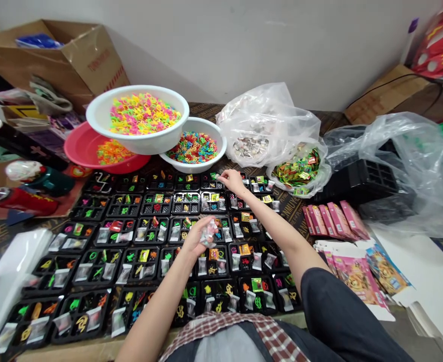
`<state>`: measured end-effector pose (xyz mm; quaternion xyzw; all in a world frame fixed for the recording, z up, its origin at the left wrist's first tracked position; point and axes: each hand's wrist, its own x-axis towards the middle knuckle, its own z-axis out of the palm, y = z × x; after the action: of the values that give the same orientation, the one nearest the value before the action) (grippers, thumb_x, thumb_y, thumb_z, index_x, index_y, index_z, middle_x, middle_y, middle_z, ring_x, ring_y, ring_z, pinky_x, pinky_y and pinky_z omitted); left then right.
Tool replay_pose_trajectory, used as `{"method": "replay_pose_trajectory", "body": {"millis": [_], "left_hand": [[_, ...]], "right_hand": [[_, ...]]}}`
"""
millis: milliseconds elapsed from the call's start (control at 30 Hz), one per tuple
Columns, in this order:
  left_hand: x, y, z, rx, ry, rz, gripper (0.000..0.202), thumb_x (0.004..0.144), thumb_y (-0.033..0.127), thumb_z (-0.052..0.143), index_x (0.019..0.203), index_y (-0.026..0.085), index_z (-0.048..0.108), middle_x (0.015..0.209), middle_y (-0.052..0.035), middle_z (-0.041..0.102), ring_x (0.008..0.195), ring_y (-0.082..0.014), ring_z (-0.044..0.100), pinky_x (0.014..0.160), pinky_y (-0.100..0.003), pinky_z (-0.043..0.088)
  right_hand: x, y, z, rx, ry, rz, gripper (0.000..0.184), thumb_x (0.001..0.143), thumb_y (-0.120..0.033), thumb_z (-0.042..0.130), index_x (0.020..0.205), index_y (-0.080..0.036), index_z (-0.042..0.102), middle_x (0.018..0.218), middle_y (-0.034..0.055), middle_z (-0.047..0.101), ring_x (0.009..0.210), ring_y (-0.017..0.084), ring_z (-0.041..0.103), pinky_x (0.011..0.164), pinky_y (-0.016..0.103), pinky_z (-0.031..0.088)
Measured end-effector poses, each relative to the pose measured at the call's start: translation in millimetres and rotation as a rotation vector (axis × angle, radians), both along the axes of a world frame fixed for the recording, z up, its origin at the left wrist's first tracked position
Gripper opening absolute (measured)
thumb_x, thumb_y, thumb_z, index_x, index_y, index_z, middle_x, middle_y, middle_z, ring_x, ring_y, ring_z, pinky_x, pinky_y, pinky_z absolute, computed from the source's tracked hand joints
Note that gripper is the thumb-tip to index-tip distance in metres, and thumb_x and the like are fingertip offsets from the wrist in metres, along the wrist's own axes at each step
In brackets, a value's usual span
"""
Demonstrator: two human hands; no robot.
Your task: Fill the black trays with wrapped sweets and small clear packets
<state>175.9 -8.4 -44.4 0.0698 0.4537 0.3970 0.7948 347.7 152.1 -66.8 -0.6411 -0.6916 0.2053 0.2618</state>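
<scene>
My left hand (197, 237) is closed around several small clear-wrapped packets (208, 233) with pale pink and white contents, held above the middle rows of black trays. Farther forward, my right hand (232, 179) reaches over a tray in the back row. Its fingers pinch a small pale packet, partly hidden at the fingertips. Black divided trays (186, 202) lie in rows below both hands. Their compartments hold small coloured plastic pieces, shiny green, yellow or orange sachets, and, in many trays, clear-wrapped packets (117, 322).
Behind the trays stand a white basin (93, 118), a red basin (74, 146) and another white basin (223, 148), all with coloured pieces. Plastic bags of packets (268, 115) and green sachets (298, 168) sit right of them. Pink boxes (334, 221) and stacked black trays (360, 181) lie right.
</scene>
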Motion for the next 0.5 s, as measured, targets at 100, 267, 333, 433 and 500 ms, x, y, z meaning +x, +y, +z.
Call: {"method": "replay_pose_trajectory", "body": {"millis": [100,267,333,433,500], "left_hand": [[-15,-18,3.7,-0.047,-0.091,-0.017,0.021,0.065,0.013,0.07,0.085,0.012,0.064,0.07,-0.0058,0.066,0.051,-0.0103,0.059,0.032,-0.011,0.03],[-45,-50,2.4,-0.025,-0.136,0.028,0.04,0.054,0.002,0.069,0.091,0.016,0.064,0.077,-0.0051,0.067,0.057,-0.0097,0.06,0.035,-0.01,0.031],[-57,-59,1.2,-0.027,-0.151,0.046,0.045,0.05,-0.002,0.068,0.091,0.017,0.064,0.079,-0.0047,0.067,0.059,-0.0097,0.059,0.036,-0.01,0.032],[-74,-71,0.9,-0.025,-0.154,0.07,0.051,0.047,-0.006,0.067,0.092,0.017,0.064,0.08,-0.0042,0.066,0.06,-0.0102,0.059,0.036,-0.011,0.033],[-83,-78,2.2,-0.015,-0.134,0.086,0.052,0.047,-0.006,0.066,0.094,0.017,0.064,0.08,-0.004,0.065,0.06,-0.01,0.058,0.036,-0.01,0.032]], "right_hand": [[3,19,-15.6,-0.058,-0.181,-0.057,0.019,0.083,-0.03,0.066,0.072,-0.016,0.071,0.074,0.0074,0.069,0.076,0.02,0.062,0.071,0.029,0.044],[-4,8,-19.1,0.076,-0.254,-0.088,0.023,0.086,-0.036,0.064,0.078,-0.015,0.07,0.084,0.0109,0.066,0.086,0.024,0.059,0.077,0.033,0.044],[-14,6,-9.4,0.259,-0.225,-0.118,0.025,0.09,-0.037,0.058,0.084,-0.015,0.069,0.091,0.0116,0.064,0.092,0.024,0.057,0.083,0.033,0.043],[-44,23,10.1,0.417,-0.215,-0.074,0.028,0.095,-0.037,0.049,0.093,-0.016,0.067,0.099,0.0119,0.062,0.1,0.023,0.054,0.09,0.035,0.042],[-68,48,21.1,0.339,-0.285,-0.01,0.026,0.093,-0.036,0.052,0.099,-0.015,0.066,0.107,0.0132,0.062,0.107,0.026,0.053,0.094,0.038,0.041]]}}
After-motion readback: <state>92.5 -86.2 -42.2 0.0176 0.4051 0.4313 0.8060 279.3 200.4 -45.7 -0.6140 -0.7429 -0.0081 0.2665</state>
